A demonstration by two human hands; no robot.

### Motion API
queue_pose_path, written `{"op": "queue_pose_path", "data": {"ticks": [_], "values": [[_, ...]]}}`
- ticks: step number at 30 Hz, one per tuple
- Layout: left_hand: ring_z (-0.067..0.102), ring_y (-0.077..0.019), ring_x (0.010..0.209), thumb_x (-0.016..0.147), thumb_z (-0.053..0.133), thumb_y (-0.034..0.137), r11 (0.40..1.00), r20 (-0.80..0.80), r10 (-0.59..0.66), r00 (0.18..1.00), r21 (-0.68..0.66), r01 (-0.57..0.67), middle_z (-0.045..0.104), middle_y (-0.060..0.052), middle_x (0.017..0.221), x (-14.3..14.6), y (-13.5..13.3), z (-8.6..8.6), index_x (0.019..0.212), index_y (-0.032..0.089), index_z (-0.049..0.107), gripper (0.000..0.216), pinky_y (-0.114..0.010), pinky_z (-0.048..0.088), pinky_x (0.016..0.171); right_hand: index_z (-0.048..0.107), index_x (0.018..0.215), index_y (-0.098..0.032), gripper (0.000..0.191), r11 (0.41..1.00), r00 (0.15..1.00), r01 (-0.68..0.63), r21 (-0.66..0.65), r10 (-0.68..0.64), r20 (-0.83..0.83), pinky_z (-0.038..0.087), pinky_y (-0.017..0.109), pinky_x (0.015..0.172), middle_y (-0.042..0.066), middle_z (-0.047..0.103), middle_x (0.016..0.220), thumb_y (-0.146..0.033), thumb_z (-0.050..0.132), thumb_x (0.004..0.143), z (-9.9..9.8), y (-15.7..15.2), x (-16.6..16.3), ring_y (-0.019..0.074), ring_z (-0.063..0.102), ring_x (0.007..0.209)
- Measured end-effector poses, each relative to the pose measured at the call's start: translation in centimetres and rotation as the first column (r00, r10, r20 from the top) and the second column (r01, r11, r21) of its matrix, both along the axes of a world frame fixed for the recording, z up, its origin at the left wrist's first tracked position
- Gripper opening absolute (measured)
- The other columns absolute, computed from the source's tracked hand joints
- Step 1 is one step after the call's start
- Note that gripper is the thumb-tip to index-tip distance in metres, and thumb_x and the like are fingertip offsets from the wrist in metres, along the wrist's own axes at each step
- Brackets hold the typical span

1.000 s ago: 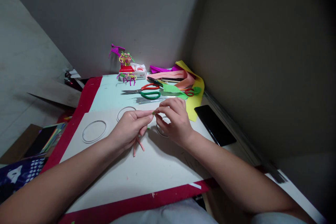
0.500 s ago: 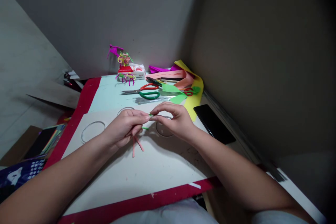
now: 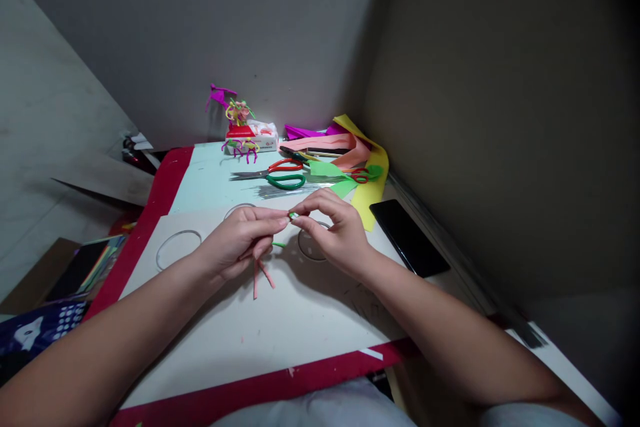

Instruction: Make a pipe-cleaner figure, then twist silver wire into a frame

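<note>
My left hand (image 3: 250, 235) is closed round a small wrapped-paper figure, mostly hidden by the fingers. Two thin pink legs (image 3: 264, 275) hang below the hand, and a short green strand (image 3: 279, 244) sticks out at its right. Between the fingertips of both hands shows a tiny green and white piece (image 3: 293, 215). My right hand (image 3: 336, 227) pinches that piece with thumb and forefinger, its other fingers curled. Both hands are above the white board, close together. Whether the green piece joins the figure is hidden.
Scissors (image 3: 287, 173) with red and green handles lie beyond the hands, beside thin wires (image 3: 285, 191). Crepe-paper strips (image 3: 377, 170) are at the back right. A phone (image 3: 409, 237) lies at right. Wire rings (image 3: 179, 248) rest on the board. Small coloured figures (image 3: 239, 113) surround a box (image 3: 263, 140).
My right fingertips have shifted slightly on the green piece, and more of its pale part shows. My left hand keeps its hold on the figure.
</note>
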State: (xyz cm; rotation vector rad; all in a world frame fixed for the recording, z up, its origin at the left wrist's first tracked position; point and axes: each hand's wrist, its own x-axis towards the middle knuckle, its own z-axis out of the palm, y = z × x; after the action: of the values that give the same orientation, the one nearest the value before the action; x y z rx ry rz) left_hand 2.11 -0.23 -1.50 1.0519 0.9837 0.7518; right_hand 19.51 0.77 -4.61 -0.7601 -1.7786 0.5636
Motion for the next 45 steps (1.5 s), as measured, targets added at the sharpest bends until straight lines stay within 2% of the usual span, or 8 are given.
{"op": "queue_pose_path", "data": {"ticks": [5, 10, 16, 24, 32, 36, 40, 45], "values": [[0.016, -0.0010, 0.028, 0.080, 0.061, 0.021, 0.999, 0.054, -0.040, 0.998, -0.031, 0.041, 0.037, 0.008, 0.027, -0.3, 0.2, -0.4, 0.067, 0.013, 0.063, 0.016, -0.017, 0.013, 0.035, 0.064, 0.077, -0.020, 0.003, 0.989, 0.997, 0.067, 0.131, -0.069, 0.017, 0.043, 0.035, 0.074, 0.002, 0.065, 0.074, -0.020, 0.068, 0.078, -0.2, -0.1, -0.1, 0.0168, 0.053, 0.075], [0.015, -0.0010, 0.028, 0.082, 0.060, 0.019, 0.996, 0.128, -0.052, 0.990, -0.058, 0.060, 0.036, 0.009, 0.026, -0.4, 0.3, -0.4, 0.063, 0.013, 0.060, 0.020, -0.017, 0.021, 0.038, 0.067, 0.079, -0.021, 0.006, 0.961, 0.994, 0.094, 0.262, -0.105, 0.030, 0.043, 0.035, 0.071, 0.003, 0.064, 0.072, -0.019, 0.071, 0.075, -0.1, -0.1, 0.0, 0.0173, 0.053, 0.072], [0.016, -0.0011, 0.028, 0.081, 0.061, 0.019, 0.995, 0.161, -0.063, 0.985, -0.071, 0.076, 0.038, 0.008, 0.026, -0.4, 0.2, -0.1, 0.063, 0.014, 0.061, 0.019, -0.016, 0.024, 0.038, 0.069, 0.086, -0.020, 0.012, 0.954, 0.994, 0.086, 0.287, -0.101, 0.037, 0.044, 0.034, 0.070, 0.004, 0.065, 0.076, -0.019, 0.070, 0.075, 0.0, -0.4, 0.0, 0.0178, 0.054, 0.075], [0.017, 0.0003, 0.026, 0.079, 0.063, 0.021, 0.990, 0.148, -0.082, 0.986, -0.099, 0.097, 0.038, 0.008, 0.027, -0.3, 0.1, -0.1, 0.065, 0.012, 0.064, 0.016, -0.014, 0.020, 0.035, 0.068, 0.082, -0.020, 0.004, 0.957, 0.993, 0.065, 0.283, -0.090, 0.077, 0.042, 0.034, 0.068, 0.004, 0.066, 0.076, -0.020, 0.067, 0.078, 0.1, -0.4, 0.3, 0.0165, 0.056, 0.072], [0.016, -0.0005, 0.029, 0.073, 0.069, 0.022, 0.994, 0.109, -0.010, 0.994, -0.109, 0.022, 0.033, 0.010, 0.027, -0.2, 0.0, 0.3, 0.061, 0.014, 0.062, 0.017, -0.014, 0.023, 0.037, 0.069, 0.088, -0.021, 0.012, 0.923, 0.984, 0.102, 0.372, -0.149, 0.100, 0.040, 0.034, 0.069, 0.003, 0.067, 0.076, -0.024, 0.070, 0.077, -0.5, 0.1, 0.0, 0.0163, 0.057, 0.072], [0.018, -0.0001, 0.030, 0.070, 0.073, 0.023, 0.997, 0.075, 0.024, 0.997, -0.073, -0.019, 0.033, 0.010, 0.028, 0.0, -0.3, 0.6, 0.063, 0.013, 0.064, 0.015, -0.013, 0.024, 0.037, 0.067, 0.097, -0.022, 0.019, 0.941, 0.986, 0.102, 0.323, -0.138, 0.090, 0.042, 0.034, 0.074, 0.004, 0.067, 0.084, -0.025, 0.068, 0.078, -0.6, -0.1, 0.1, 0.0171, 0.060, 0.079], [0.018, -0.0002, 0.030, 0.072, 0.071, 0.021, 0.997, 0.065, 0.042, 0.997, -0.074, -0.037, 0.032, 0.010, 0.028, 0.0, -0.2, 0.4, 0.061, 0.013, 0.063, 0.015, -0.013, 0.023, 0.037, 0.067, 0.091, -0.021, 0.010, 0.967, 0.993, 0.045, 0.250, -0.070, 0.094, 0.043, 0.034, 0.075, 0.004, 0.066, 0.082, -0.020, 0.062, 0.082, -0.2, -0.4, 0.0, 0.0161, 0.060, 0.078], [0.014, -0.0004, 0.028, 0.076, 0.065, 0.021, 0.995, 0.094, -0.011, 0.996, -0.096, 0.020, 0.033, 0.010, 0.028, -0.3, 0.0, 0.2, 0.068, 0.014, 0.065, 0.011, -0.015, 0.021, 0.036, 0.068, 0.079, -0.019, 0.005, 0.999, 0.999, -0.017, 0.035, 0.018, -0.026, 0.047, 0.029, 0.070, 0.003, 0.064, 0.076, -0.015, 0.066, 0.078, 0.5, -0.5, -0.1, 0.0142, 0.060, 0.073]]}}
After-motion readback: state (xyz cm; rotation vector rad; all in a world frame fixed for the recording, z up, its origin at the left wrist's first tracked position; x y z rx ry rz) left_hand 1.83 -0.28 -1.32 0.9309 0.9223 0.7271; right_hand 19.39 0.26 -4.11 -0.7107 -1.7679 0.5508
